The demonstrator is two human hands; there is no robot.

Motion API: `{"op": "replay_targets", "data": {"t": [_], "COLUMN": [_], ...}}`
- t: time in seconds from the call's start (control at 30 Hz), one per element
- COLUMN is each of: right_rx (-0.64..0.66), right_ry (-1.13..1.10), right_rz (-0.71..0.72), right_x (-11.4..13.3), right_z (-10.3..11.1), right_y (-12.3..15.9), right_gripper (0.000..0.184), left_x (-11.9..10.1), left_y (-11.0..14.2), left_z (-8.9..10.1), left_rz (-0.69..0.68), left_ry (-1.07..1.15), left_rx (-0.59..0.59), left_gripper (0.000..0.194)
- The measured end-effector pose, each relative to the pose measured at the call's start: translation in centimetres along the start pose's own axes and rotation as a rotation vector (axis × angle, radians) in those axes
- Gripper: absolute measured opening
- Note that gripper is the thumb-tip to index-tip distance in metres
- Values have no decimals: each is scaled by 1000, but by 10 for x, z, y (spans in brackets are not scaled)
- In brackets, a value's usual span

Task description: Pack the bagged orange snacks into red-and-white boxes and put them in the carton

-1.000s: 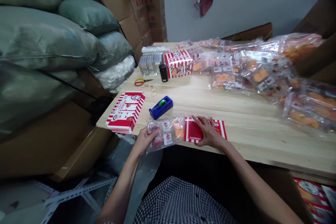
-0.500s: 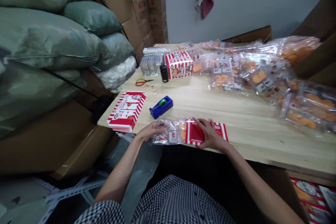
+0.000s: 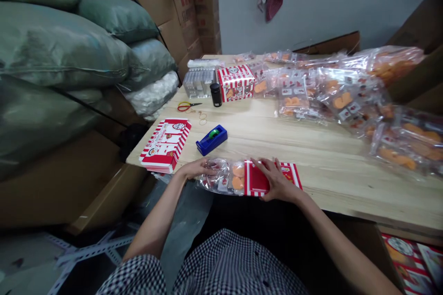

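A clear plastic packet (image 3: 224, 176) with orange and red pieces lies at the near edge of the wooden table (image 3: 311, 147), its right end inside a flat red-and-white striped box (image 3: 256, 179). My left hand (image 3: 197, 169) rests on the packet's left end with fingers pressed down on it. My right hand (image 3: 275, 178) lies on the striped box with fingers spread, holding it flat.
A stack of flat striped boxes (image 3: 166, 144) sits at the left edge, a blue tape dispenser (image 3: 212, 139) behind the packet. Scissors (image 3: 187, 106), rubber bands, a black bottle (image 3: 215, 95), an assembled striped box (image 3: 236, 83) and many clear packets (image 3: 346, 97) lie further back. Green sacks (image 3: 69, 50) pile up left.
My left hand has pushed the clear packet rightward, further into the striped box, and flattened it onto the table. My right hand stays on the box.
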State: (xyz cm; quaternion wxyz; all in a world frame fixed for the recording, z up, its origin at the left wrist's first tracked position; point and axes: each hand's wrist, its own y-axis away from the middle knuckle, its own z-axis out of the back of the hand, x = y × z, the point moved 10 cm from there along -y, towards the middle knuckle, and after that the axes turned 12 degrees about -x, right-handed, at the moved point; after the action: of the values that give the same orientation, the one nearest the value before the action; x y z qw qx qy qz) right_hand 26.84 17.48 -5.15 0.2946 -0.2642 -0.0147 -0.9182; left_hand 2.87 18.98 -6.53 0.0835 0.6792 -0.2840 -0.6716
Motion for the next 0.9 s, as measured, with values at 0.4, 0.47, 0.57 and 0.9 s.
{"op": "replay_targets", "data": {"t": [0.4,0.47,0.57,0.9], "right_rx": [-123,-167,-214,-574], "right_ry": [43,37,43,7], "right_rz": [-94,-95,-86,-111], "right_x": [-12,-9,5,65], "right_z": [8,15,23,62], "right_y": [1,3,4,3], "right_gripper": [123,122,122,126], "left_x": [11,3,-16,-114], "left_y": [-26,-11,10,57], "left_z": [-13,1,12,-105], "left_rz": [-173,-231,-288,-755], "left_ry": [151,155,137,-383], "left_rx": [-431,-541,-635,-494], "left_gripper": [67,66,59,36]}}
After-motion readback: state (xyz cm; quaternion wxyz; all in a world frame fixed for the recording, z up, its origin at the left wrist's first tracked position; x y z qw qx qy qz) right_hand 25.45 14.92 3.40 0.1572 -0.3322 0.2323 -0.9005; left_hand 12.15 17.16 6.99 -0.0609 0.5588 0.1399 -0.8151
